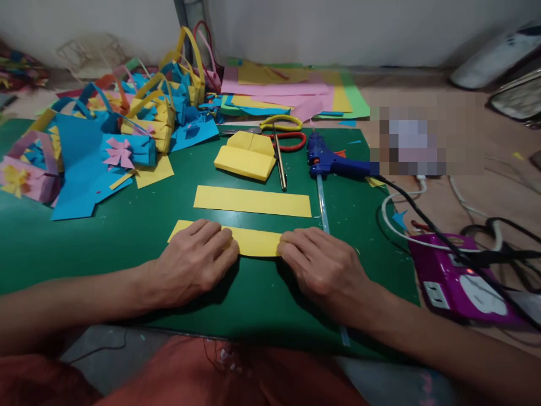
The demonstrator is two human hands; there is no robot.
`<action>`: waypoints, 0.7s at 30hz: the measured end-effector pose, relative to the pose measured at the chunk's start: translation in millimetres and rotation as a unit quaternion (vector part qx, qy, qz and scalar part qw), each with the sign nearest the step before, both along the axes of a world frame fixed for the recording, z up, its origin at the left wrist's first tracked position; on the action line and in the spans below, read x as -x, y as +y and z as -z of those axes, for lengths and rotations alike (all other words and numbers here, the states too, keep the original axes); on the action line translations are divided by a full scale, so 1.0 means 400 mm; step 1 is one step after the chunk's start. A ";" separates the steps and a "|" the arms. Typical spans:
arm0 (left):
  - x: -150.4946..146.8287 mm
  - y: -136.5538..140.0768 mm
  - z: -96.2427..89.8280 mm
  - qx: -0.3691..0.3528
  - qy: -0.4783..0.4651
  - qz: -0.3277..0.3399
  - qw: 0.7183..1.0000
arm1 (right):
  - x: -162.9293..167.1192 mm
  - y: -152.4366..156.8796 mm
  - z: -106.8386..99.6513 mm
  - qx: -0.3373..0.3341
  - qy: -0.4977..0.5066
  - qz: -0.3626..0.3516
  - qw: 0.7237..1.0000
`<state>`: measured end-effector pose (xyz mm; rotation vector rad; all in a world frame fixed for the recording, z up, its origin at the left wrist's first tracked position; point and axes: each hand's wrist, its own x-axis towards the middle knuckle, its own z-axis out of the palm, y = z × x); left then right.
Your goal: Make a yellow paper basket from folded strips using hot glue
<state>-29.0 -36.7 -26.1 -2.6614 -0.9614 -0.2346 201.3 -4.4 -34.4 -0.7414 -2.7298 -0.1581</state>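
A yellow paper strip (258, 241) runs between my hands, low over the green board. My left hand (203, 254) has its fingers curled over the strip's left part, with the left end sticking out past the knuckles. On the right end, my right hand (319, 259) grips the paper, its thumb hidden beneath. Just beyond lies a second flat yellow strip (252, 201). Behind that sits a folded yellow paper piece (245, 155), with a gold pen (279, 160) beside it.
A blue glue gun (333, 160) with a long glue stick lies right of the pen. Scissors (287, 141) rest behind the folded piece. Paper baskets (156, 124) crowd the left back; coloured sheets (296, 84) are stacked behind. A purple power box (460, 276) and cables lie at right.
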 end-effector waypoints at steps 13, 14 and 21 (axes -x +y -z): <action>-0.001 0.011 0.012 0.108 -0.098 -0.069 0.987 | -0.001 0.003 0.004 0.146 0.030 0.055 0.987; 0.000 0.013 0.012 0.121 -0.104 -0.077 0.984 | -0.001 0.003 0.002 0.155 0.029 0.059 0.986; 0.006 0.017 0.018 0.133 -0.130 -0.071 0.980 | 0.001 0.005 -0.001 0.128 0.045 0.047 0.990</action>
